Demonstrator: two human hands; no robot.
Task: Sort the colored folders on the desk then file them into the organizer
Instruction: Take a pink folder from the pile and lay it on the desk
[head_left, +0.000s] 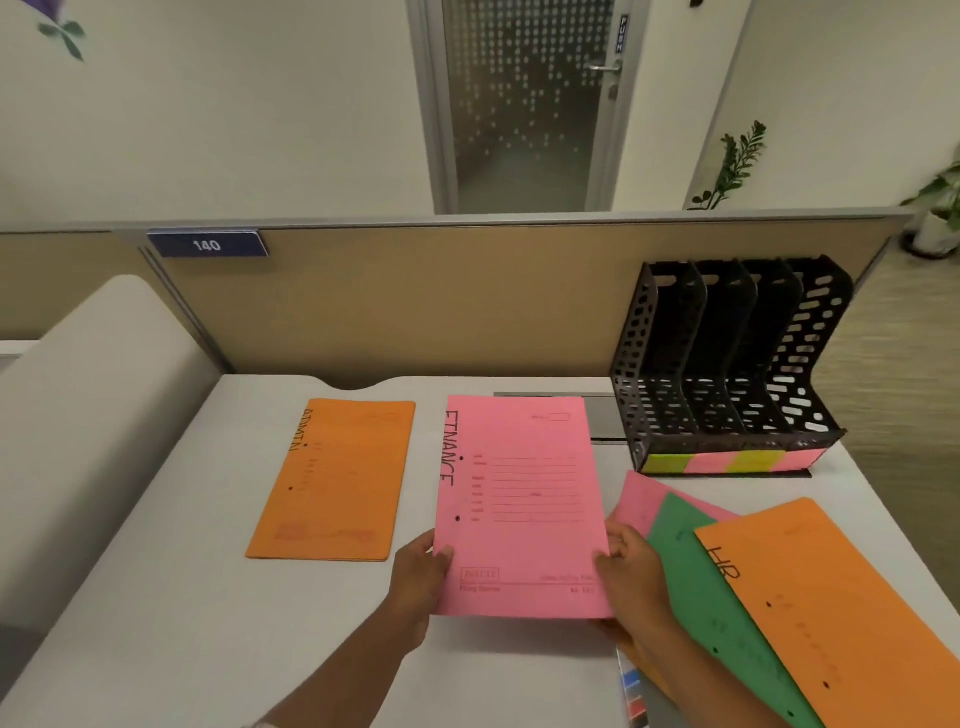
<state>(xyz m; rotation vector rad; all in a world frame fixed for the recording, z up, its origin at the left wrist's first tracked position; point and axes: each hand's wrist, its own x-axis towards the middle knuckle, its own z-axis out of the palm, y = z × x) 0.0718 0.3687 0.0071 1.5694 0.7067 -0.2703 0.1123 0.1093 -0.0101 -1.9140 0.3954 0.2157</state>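
The pink paper folder marked "FINANCE" is at the centre of the white surface, directly in front of the person. Its long axis runs from the person toward the partition. The handwritten title runs along the left long edge, and the printed form lines face up.

Left hand: grips the near left corner, with the thumb on top and the fingers curled beneath. Right hand: grips the near right edge in the same way. Whether the far end rests on the surface cannot be determined.

The orange paper folder marked "ADMIN" lies flat to the left, apart from the pink one, with its long axis nearly parallel to it.

To the right, three folders lie fanned and overlapping, with their long axes angled: a second pink folder at the bottom, a green folder over it, and an orange folder marked "HR" on top.

The black perforated plastic organizer stands at the right rear of the surface, its four upright slots opening toward the person. A strip of yellow and pink labels runs along its base.

A tan partition panel backs the surface and carries a blue sign reading "140". Beyond it are a frosted glass door and a green potted plant.
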